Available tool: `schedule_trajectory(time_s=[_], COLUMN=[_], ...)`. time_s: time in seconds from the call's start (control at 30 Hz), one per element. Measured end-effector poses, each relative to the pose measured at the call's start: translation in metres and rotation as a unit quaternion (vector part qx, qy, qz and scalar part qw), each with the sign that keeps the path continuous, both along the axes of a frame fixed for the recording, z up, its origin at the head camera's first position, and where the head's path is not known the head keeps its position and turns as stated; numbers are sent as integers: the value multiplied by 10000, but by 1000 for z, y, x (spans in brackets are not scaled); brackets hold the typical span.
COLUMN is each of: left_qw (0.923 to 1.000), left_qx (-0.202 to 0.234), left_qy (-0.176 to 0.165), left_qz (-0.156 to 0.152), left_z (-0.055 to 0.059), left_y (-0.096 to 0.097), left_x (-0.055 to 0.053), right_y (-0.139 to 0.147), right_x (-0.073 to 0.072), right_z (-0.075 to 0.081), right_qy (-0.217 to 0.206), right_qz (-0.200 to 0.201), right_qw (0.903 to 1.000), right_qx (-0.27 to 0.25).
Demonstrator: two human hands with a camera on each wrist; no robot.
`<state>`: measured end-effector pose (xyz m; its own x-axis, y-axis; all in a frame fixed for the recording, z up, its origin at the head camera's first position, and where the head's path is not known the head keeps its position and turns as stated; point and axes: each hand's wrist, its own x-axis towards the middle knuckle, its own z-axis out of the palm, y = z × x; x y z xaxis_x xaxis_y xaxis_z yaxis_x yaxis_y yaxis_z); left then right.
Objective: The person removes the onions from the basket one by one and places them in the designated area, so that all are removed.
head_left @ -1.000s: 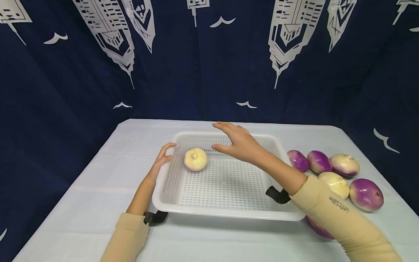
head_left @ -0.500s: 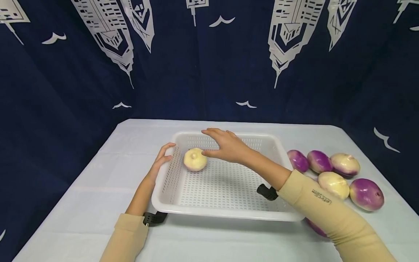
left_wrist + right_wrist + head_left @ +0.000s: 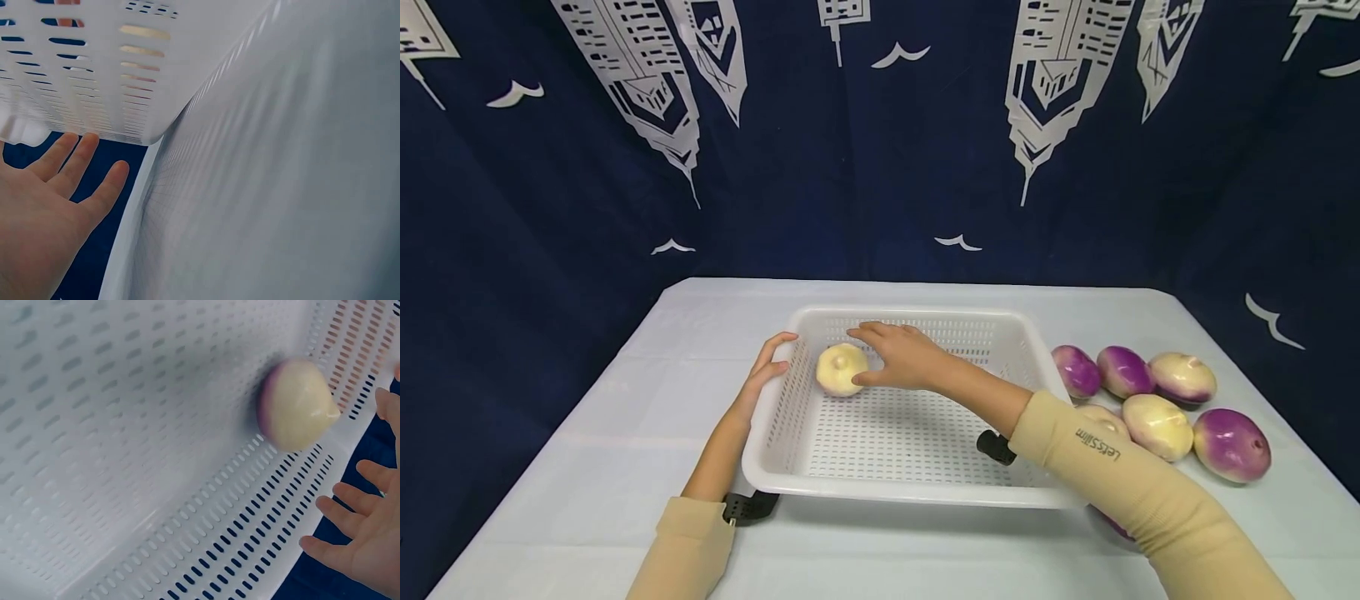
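A white perforated plastic basket (image 3: 910, 492) sits on the table. Inside it, at the left end, lies a turnip (image 3: 837, 370), cream on top and purple beneath in the right wrist view. My right hand (image 3: 904, 357) reaches over the basket beside the turnip, thumb and fingers spread, with nothing in its grasp; a gap shows between them in the right wrist view. My left hand (image 3: 758, 382) is at the basket's left rim, its fingers extended against the outer side. The left wrist view shows those fingers (image 3: 103, 194) straight and spread.
Several purple-and-cream turnips (image 3: 1232, 446) lie on the table right of the basket, some partly hidden by the right sleeve (image 3: 1120, 475). A white cloth covers the table (image 3: 625, 433). Behind hangs a dark blue printed curtain (image 3: 865, 167).
My right hand has moved left and lower, down to the turnip in the basket. The left hand has stayed at the rim, and the turnip still lies in its place.
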<state>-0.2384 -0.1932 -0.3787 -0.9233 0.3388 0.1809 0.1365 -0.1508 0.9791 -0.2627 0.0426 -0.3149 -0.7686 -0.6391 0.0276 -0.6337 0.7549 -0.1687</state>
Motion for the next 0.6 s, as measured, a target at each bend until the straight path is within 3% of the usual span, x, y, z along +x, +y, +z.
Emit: schedule_trajectory(time_s=[0.23, 0.6], left_qw=[10000, 10000], left_qx=[-19, 1], left_qy=[-10, -27], left_qz=[-7, -88], left_z=[2, 3], left_y=[1, 1], left_x=[0, 2], right_y=[-10, -28], right_x=[1, -4], right_z=[-7, -17], right_qy=[-615, -1292], right_qz=[9, 107], right_qw=[9975, 9903], right_qx=[-360, -496])
